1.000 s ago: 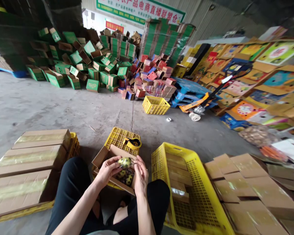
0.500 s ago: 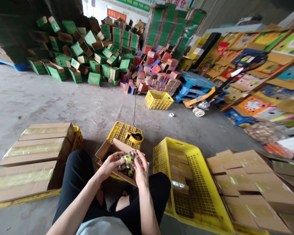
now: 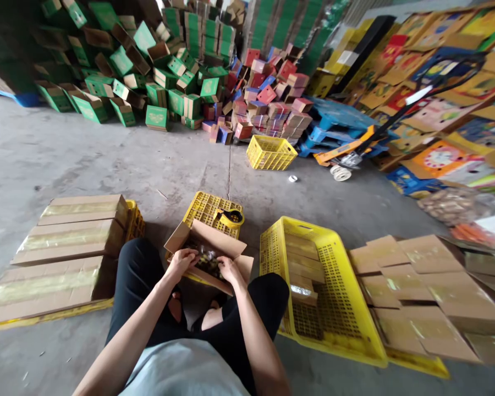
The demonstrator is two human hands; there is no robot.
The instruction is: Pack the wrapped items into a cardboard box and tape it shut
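Head view:
Left hand point(image 3: 182, 259): inside the open carton point(image 3: 208, 254), fingers curled on the packed fruit point(image 3: 207, 260), seemingly gripping it.
Right hand point(image 3: 229, 269): at the carton's right side; its grip cannot be told.
Carton: on an upturned yellow crate point(image 3: 206, 208), near centre.
Tape dispenser point(image 3: 230, 218): just beyond.
Yellow basket point(image 3: 313, 286): right.

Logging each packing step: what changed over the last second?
Both hands, left hand and right hand, have gone down into the open carton, lowering the yellow-green packet they held above it. Tape dispenser and yellow crate stayed put.
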